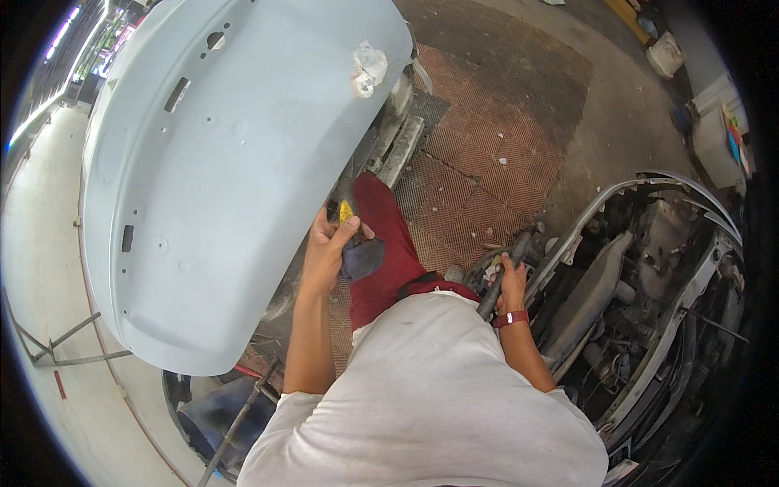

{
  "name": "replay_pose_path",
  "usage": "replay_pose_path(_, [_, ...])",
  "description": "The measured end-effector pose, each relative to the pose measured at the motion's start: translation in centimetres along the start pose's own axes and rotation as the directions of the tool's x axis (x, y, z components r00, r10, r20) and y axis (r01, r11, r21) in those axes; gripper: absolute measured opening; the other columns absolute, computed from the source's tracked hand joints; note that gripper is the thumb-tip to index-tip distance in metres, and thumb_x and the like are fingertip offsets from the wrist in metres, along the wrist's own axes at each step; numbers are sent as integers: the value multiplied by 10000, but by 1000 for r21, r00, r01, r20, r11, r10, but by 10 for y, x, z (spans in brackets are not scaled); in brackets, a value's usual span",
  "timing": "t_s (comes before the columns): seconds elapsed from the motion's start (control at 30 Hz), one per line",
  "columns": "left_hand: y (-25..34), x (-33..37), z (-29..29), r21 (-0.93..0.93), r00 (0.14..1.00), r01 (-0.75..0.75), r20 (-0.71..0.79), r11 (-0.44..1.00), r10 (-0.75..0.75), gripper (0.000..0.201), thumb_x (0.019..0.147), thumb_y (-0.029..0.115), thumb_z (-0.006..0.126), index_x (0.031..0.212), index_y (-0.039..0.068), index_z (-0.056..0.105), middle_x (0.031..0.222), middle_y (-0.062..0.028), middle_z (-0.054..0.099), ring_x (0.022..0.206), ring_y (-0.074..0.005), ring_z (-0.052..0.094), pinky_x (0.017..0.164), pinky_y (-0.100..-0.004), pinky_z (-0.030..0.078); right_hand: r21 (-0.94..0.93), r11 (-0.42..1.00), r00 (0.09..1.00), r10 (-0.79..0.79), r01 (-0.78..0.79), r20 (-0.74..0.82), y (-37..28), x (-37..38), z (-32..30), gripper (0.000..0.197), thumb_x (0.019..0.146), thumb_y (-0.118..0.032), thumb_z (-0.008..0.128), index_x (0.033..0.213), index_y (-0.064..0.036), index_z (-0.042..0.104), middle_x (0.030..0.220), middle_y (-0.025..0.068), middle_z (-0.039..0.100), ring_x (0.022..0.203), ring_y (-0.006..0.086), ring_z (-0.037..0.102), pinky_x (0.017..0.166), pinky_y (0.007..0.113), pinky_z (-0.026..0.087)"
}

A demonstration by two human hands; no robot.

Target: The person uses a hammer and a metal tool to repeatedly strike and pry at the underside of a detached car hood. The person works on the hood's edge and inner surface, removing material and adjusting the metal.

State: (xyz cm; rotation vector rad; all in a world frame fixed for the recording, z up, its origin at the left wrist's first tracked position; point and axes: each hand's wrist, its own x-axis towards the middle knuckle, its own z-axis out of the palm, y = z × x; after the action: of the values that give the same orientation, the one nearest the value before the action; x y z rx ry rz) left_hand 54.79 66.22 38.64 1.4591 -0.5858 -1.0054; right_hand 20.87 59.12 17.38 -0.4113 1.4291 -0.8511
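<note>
Yellow tool (346,212) and dark cloth (363,258) fill the left grip (331,247); right grip (511,284) clasps a dark hose (505,274).

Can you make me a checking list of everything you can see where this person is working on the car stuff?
Surface: floor of reddish patterned mats, dusty, with small scraps on it.
Job's things: big pale grey car panel, raised at the left; a small yellow thing with a dark cloth; a dark bar-like tool.
Clutter: crumpled white wad stuck on the panel; white container far off.
Hands: left hand grips the yellow thing and cloth by the panel's edge; right hand grips the dark tool.
Cables: nothing seen for sure.
Surroundings: stripped car body at the right, metal stand at the left.
</note>
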Motion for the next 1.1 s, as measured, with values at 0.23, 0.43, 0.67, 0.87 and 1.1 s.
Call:
replay_pose_path(0.23, [-6,0,-5,-1,999,16,-28,1000,-16,795,987,189,749,1631,22,314,871,-133,733,810,-211,734,784,-354,609,-9,1000,1000,4,-4,2,-7,-10,5,176,1033,-228,682,1001,-136,535,731,10,575,492,154,556,422,316,464])
replay_pose_path(0.43, [-6,1,-5,-3,1000,10,-1,1000,-10,826,992,172,744,1657,20,278,917,-136,732,811,-206,733,771,-341,602,8,1000,1000,20,-20,-4,1,-4,-2,172,1035,-233,681,1009,-147,534,713,1,566,491,154,552,420,314,457])
replay_pose_path(0.67, [-5,2,-6,-4,1000,2,29,1000,-2,914,981,197,761,1607,-120,175,919,-160,738,846,-215,738,827,-337,595,-6,999,999,33,-33,-25,3,-2,-5,177,1032,-231,683,1022,-132,536,717,11,571,488,163,547,422,327,460])
replay_pose_path(0.87, [-4,2,-9,8,999,8,33,1000,-9,992,984,209,756,1592,-196,85,897,-173,742,871,-223,741,854,-335,595,-9,999,999,40,-40,-4,1,-4,-5,202,1031,-230,687,1018,-117,520,731,24,576,497,171,546,429,334,465])
replay_pose_path(1.1, [-10,4,-12,24,999,-15,47,1000,14,1032,990,232,753,1596,-204,40,897,-177,742,880,-228,741,860,-345,599,13,999,999,39,-39,-5,3,-4,-4,209,1032,-231,689,1031,-112,517,752,28,586,502,169,547,435,325,464])
